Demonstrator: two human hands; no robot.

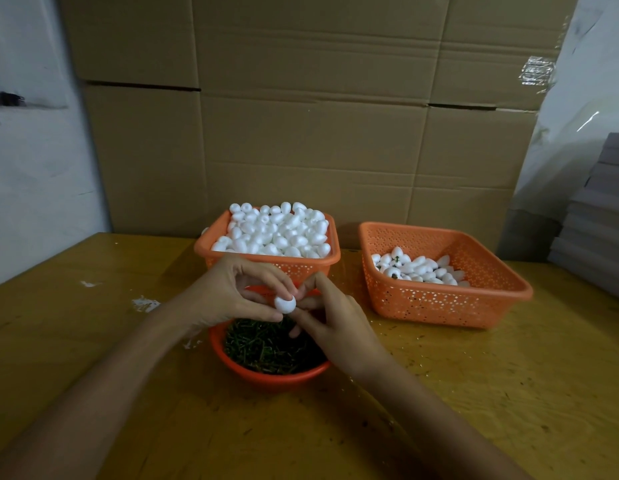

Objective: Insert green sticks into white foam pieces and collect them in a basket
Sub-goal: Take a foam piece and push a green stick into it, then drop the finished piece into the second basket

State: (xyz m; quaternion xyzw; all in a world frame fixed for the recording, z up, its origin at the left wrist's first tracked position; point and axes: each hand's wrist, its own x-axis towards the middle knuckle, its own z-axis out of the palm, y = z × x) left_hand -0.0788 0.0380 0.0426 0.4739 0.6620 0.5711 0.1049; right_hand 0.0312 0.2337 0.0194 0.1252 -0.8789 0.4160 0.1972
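Foam piece: ctr frame, pinched by left hand over bowl of green sticks. Right hand: fingertips pinched together against piece; contents indiscernible. Basket, mid right: more pcs.

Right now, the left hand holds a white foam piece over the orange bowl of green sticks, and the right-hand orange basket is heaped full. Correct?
No: the head view shows the right-hand orange perforated basket only partly filled. The left hand does hold the white foam piece.
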